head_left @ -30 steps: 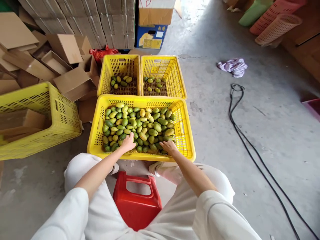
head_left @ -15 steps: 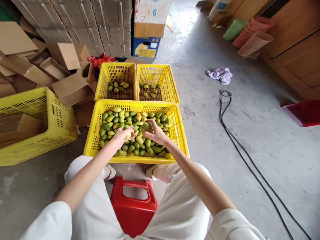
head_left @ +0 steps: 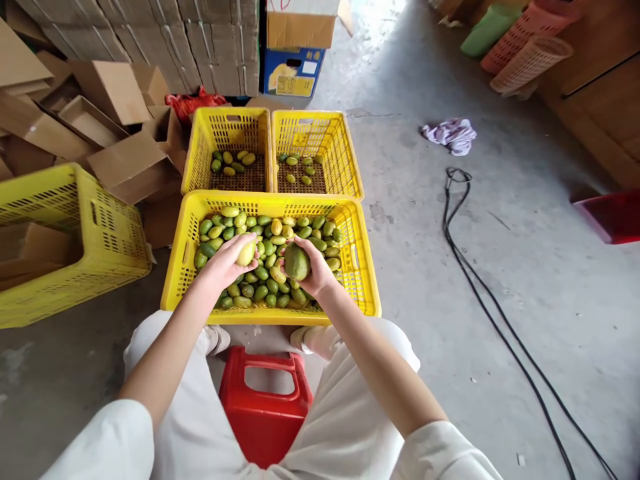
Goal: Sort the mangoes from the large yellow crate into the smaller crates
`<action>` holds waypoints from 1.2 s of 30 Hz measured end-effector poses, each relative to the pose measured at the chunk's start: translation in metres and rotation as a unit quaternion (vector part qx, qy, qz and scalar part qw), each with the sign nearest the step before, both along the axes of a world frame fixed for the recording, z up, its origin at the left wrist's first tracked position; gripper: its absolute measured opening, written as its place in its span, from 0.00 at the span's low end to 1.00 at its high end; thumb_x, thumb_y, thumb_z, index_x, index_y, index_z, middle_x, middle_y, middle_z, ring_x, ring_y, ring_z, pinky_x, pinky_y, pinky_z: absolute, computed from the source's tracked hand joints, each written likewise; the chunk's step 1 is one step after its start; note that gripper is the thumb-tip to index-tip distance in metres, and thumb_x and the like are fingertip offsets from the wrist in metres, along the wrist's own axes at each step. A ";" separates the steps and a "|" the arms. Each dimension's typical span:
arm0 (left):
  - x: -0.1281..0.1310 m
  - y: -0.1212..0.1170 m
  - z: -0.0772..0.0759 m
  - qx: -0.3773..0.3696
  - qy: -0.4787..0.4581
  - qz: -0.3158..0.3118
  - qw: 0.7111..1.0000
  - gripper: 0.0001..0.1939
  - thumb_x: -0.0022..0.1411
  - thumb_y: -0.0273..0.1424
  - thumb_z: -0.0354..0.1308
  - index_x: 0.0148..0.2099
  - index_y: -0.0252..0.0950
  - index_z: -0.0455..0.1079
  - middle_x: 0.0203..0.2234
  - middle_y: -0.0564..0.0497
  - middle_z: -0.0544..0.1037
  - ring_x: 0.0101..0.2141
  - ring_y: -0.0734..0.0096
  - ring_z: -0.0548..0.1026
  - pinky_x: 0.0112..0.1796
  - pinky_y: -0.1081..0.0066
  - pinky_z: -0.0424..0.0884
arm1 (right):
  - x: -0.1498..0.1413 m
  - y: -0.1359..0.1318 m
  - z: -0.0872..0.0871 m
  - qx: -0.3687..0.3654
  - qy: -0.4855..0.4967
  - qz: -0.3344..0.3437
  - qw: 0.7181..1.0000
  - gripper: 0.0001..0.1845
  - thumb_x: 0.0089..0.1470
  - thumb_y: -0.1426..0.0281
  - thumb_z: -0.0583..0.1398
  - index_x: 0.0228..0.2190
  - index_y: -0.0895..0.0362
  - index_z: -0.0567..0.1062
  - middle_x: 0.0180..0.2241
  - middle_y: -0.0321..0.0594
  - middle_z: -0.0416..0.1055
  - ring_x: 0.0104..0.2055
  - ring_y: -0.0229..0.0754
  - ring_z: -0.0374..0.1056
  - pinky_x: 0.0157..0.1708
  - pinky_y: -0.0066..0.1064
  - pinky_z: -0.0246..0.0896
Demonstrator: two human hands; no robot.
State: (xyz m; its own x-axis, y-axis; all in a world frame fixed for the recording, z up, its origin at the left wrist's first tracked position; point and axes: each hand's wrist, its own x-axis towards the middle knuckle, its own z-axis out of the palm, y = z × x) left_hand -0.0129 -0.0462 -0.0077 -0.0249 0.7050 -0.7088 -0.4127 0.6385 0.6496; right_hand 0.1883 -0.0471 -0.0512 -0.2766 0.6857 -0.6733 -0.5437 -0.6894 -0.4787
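Observation:
Above a large yellow crate (head_left: 371, 300) full of green and yellowish oval fruits (head_left: 260, 292), both my hands are closed on fruit. My left hand (head_left: 227, 262) wraps round a pale yellow-green fruit (head_left: 247, 253). In my right hand (head_left: 316, 268) sits a bigger dark green fruit (head_left: 297, 261), its broad side turned up toward me. The fruits look like mangoes, though I cannot be sure of the kind. Behind the large crate stand two smaller yellow crates, the left one (head_left: 188, 157) and the right one (head_left: 354, 160), each with several fruits on its floor.
A red plastic stool (head_left: 265, 427) stands between my legs. To the left are a yellow crate (head_left: 113, 247) holding cardboard and a heap of open cartons (head_left: 130, 163). A black cable (head_left: 480, 287) and a crumpled cloth (head_left: 453, 135) lie on the floor at right.
Both hands have come up and nearer to me with their fruits. The right hand's fruit shows more fully now. The view has tipped slightly downward.

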 end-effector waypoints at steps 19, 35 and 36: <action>0.004 -0.005 0.000 0.048 0.058 -0.043 0.996 0.23 0.51 0.34 0.87 0.34 0.38 0.73 0.29 0.57 0.75 0.29 0.76 0.73 0.33 0.73 0.75 | 0.003 0.008 -0.008 -0.046 0.010 -0.094 0.995 0.13 0.69 0.61 0.72 0.38 0.49 0.74 0.30 0.33 0.78 0.29 0.42 0.77 0.29 0.31 0.78; 0.004 0.003 -0.020 -0.047 0.041 0.077 0.995 0.19 0.65 0.42 0.83 0.38 0.35 0.80 0.28 0.55 0.73 0.26 0.78 0.70 0.24 0.81 0.67 | 0.001 0.013 -0.008 -0.152 0.074 -0.150 0.974 0.14 0.77 0.54 0.61 0.46 0.50 0.77 0.33 0.40 0.79 0.36 0.46 0.79 0.31 0.30 0.82; 0.005 0.003 -0.021 -0.050 0.039 0.081 0.995 0.19 0.64 0.42 0.83 0.39 0.35 0.81 0.29 0.56 0.73 0.26 0.78 0.70 0.24 0.82 0.66 | 0.003 0.012 -0.010 -0.148 0.076 -0.143 0.976 0.14 0.77 0.53 0.61 0.47 0.50 0.77 0.34 0.40 0.80 0.36 0.46 0.79 0.31 0.31 0.82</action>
State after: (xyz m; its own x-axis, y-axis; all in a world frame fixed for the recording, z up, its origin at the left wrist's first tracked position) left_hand -0.0081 -0.0434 -0.0285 -0.1903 0.6135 -0.7664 -0.4656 0.6309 0.6206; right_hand 0.1909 -0.0348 -0.0617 -0.2146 0.5321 -0.8190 -0.7838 -0.5941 -0.1806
